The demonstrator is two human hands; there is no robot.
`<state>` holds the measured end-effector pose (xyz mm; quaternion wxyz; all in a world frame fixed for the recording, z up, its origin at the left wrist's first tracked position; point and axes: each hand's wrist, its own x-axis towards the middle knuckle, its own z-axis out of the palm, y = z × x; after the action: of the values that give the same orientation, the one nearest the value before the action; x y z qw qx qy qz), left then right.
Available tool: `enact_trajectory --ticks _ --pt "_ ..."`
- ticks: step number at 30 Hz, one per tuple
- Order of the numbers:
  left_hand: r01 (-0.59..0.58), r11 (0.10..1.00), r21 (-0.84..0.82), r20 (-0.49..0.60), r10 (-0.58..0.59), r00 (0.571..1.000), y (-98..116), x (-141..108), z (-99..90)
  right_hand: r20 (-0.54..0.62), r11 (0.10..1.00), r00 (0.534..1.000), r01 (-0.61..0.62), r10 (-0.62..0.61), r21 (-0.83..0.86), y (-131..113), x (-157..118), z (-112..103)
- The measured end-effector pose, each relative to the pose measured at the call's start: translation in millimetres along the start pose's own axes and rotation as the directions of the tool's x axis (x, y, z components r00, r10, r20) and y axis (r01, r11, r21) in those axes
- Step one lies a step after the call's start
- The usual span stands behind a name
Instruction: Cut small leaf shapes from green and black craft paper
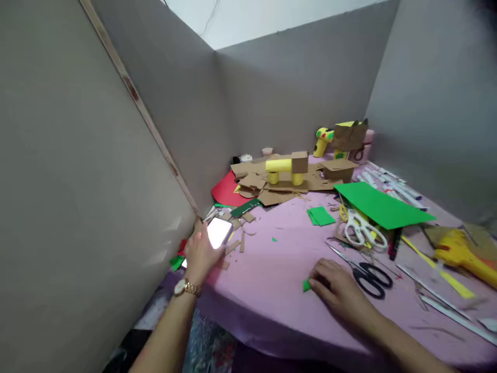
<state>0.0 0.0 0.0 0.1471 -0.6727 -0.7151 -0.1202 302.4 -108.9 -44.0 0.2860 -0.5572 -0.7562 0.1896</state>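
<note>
At the table's left edge my left hand, with a watch on its wrist, is closed around the side of a phone whose screen glows white. Some of its fingers are hidden behind the phone. Near the front of the table my right hand rests with curled fingers, the fingertips on a small green paper piece. Just right of that hand lie black-handled scissors. Green paper squares lie farther back.
A yellow tube figure with a cardboard head stands on cardboard scraps at the back. White scissors, a green sheet, markers and a yellow glue gun lie right. Grey partitions surround the pink-covered table.
</note>
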Motion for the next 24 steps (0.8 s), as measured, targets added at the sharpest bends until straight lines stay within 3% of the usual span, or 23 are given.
enact_trajectory --ticks 19,22,24 --pt "0.012 0.994 -0.109 -0.066 -0.019 0.998 -3 14 5.2 -0.007 1.000 1.000 0.011 -0.012 -0.028 4 0 3" --pt "-0.002 0.990 -0.143 -0.104 -0.013 0.995 1 7 -0.1 -0.008 1.000 1.000 0.014 -0.014 -0.024 3 0 3" --pt "-0.060 0.978 -0.201 -0.137 0.033 0.990 15 -8 -3.3 -0.009 1.000 1.000 0.013 -0.014 -0.020 3 0 3"
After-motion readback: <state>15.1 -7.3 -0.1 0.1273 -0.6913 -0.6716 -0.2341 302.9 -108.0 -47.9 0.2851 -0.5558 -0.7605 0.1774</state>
